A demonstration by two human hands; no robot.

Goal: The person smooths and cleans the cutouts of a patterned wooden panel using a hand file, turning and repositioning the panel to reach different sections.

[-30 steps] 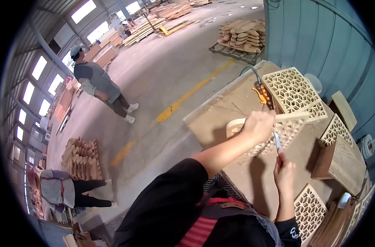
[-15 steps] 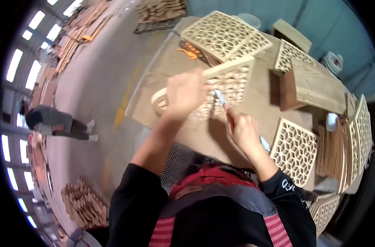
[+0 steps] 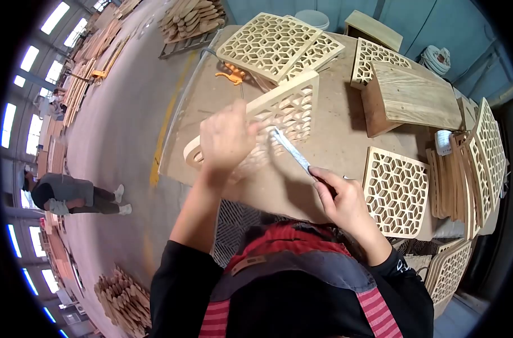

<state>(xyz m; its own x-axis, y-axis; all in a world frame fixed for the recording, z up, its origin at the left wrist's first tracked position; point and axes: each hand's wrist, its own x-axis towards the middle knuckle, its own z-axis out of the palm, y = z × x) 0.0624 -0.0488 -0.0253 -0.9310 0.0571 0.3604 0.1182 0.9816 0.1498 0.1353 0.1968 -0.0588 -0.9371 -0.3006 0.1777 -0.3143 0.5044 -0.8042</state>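
Note:
A pale wooden lattice panel [image 3: 302,107] stands tilted on its edge on the work table. My left hand [image 3: 228,135] is closed over its upper edge, blurred, with the fingers partly hidden. My right hand [image 3: 343,200] is wrapped around the near end of a narrow, whitish-blue stick-like tool [image 3: 294,151]. The tool's far tip meets the panel's openings; its exact kind is unclear. To the right of my right hand lies another lattice panel [image 3: 396,192], flat on the table.
Two lattice panels [image 3: 270,42] overlap at the table's [image 3: 338,112] back, beside an orange-handled tool [image 3: 233,74]. A wooden box [image 3: 417,101] and a stack of panels [image 3: 487,163] stand on the right. Past the table's left edge, a person [image 3: 65,194] stands on the floor.
The view has shifted, so the table sits further left and lower-right things show more. My right hand has drawn back from the panel, and more of the stick-like tool shows.

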